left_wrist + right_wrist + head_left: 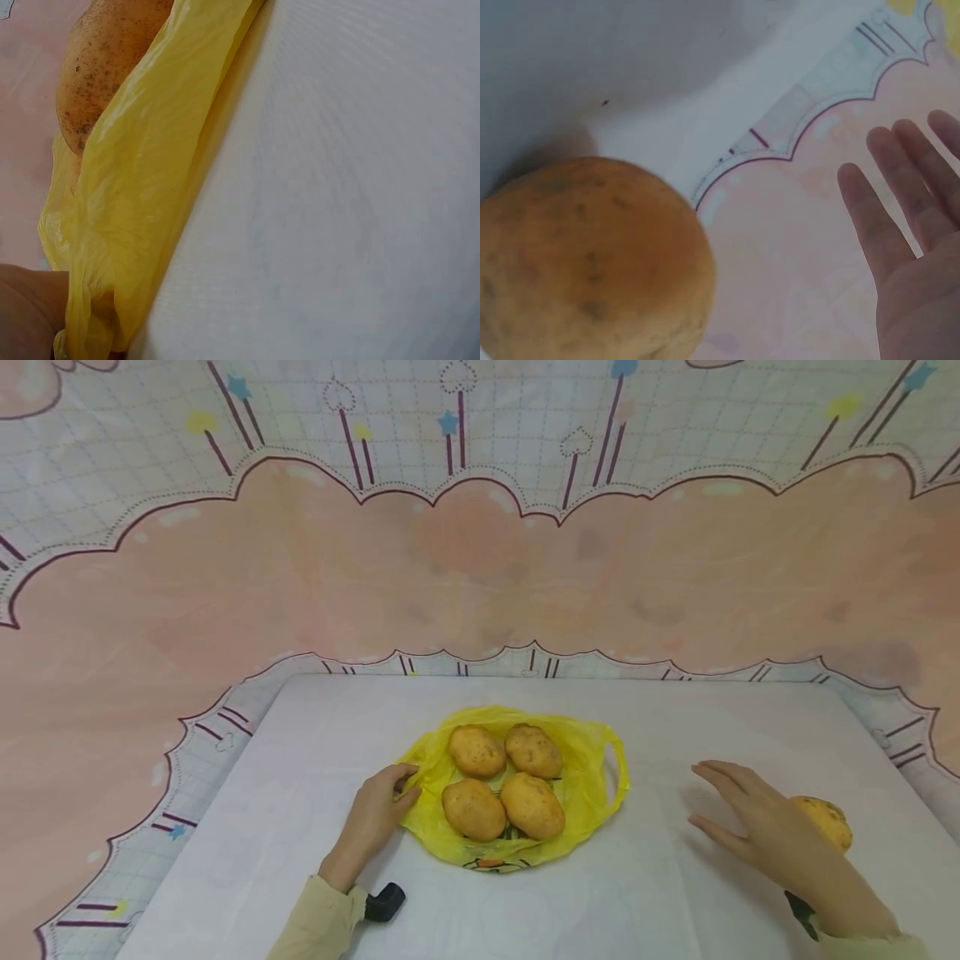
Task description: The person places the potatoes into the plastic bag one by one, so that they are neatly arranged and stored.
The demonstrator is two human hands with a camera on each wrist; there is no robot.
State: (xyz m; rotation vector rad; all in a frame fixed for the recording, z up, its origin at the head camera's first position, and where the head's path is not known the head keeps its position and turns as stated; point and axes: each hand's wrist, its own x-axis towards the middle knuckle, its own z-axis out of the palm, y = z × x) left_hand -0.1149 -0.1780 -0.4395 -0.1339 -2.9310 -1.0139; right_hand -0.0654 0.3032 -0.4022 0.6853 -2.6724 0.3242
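A yellow plastic bag [588, 752] lies spread open on the table, with several potatoes [474, 810] in its middle. At its left edge, my left hand [372, 817] pinches the thin plastic between thumb and fingers. The left wrist view shows the raised bag side [150, 172] partly covering a potato [112, 64]. My right hand [780, 835] is held over the table to the right of the bag, fingers extended and holding nothing. Beside it, a lone potato [831, 821] is partly hidden by the hand; in the right wrist view this potato [592, 262] looms large.
A white table surface [615, 902] lies under everything. A patterned cloth [487, 568] in peach and white hangs behind it and runs down along both sides. The bag's loop handle [619, 772] sticks out on the right.
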